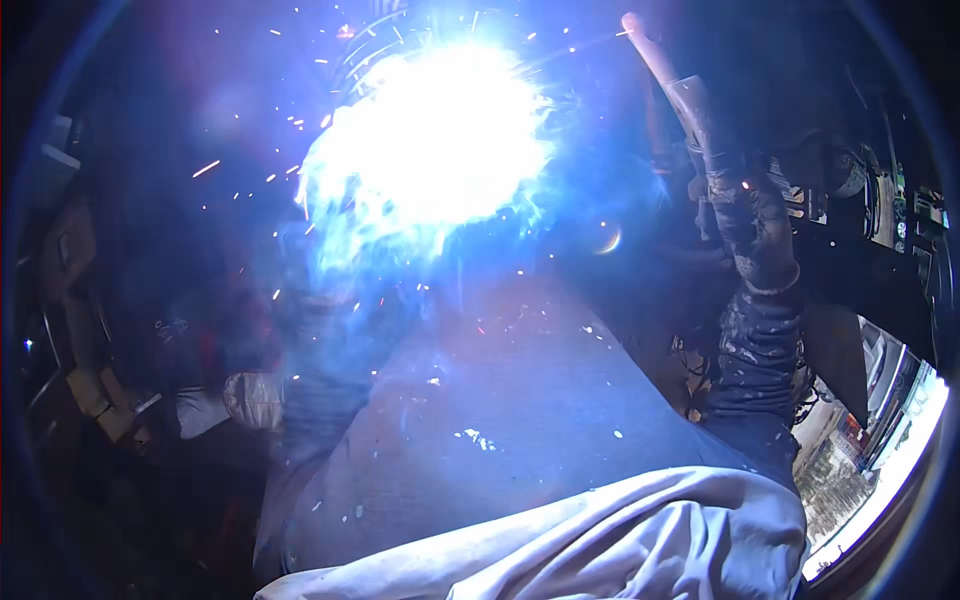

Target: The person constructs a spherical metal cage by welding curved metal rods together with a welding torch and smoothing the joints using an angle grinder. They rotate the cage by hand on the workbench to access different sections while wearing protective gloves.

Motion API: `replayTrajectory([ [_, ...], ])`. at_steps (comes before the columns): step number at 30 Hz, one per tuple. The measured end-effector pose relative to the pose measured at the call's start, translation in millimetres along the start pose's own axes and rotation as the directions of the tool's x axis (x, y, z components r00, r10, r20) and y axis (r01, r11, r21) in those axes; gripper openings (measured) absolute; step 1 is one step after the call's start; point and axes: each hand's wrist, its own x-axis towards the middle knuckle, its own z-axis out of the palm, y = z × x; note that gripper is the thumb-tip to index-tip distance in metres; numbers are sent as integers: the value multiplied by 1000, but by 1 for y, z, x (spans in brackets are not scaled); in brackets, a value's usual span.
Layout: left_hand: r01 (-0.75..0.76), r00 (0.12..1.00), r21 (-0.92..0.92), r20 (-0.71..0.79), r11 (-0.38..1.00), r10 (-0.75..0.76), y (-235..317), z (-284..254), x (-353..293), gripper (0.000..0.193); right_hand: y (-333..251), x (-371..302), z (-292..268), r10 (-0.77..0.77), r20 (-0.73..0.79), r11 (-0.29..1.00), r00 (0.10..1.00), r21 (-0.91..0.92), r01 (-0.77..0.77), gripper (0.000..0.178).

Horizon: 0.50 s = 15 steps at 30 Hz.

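Probably for reach, the dark-gloved right hand (745, 225) grips a slender, pinkish, angled tool (692, 105) pointing far, right of blue-white glare (430, 140); left hand unseen, grip untellable.

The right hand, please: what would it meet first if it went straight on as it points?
Past the pale curved rod at the right hand, the way looks free, though darkness hides depth.

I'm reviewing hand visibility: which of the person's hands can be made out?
The right hand, beyond the wrinkled dark sleeve at picture right; the left cannot be made out, with white glare nearby.
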Motion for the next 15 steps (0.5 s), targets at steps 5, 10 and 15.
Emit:
replayTrajectory([
  [5, -7, 1000, 15, -16, 1000, 8, 6, -2, -3, 29, 35, 3, -33, 2, 11, 991, 1000, 132, -3, 43],
  [10, -17, 1000, 14, 3, 1000, 17, 0, 2, 1, 29, 66, -11, -50, -37, -199, 968, 979, 237, 85, 37],
  [15, -33, 999, 59, -27, 998, 35, 7, 6, -5, 29, 74, -9, -56, -163, -285, 987, 945, -39, 159, 34],
])
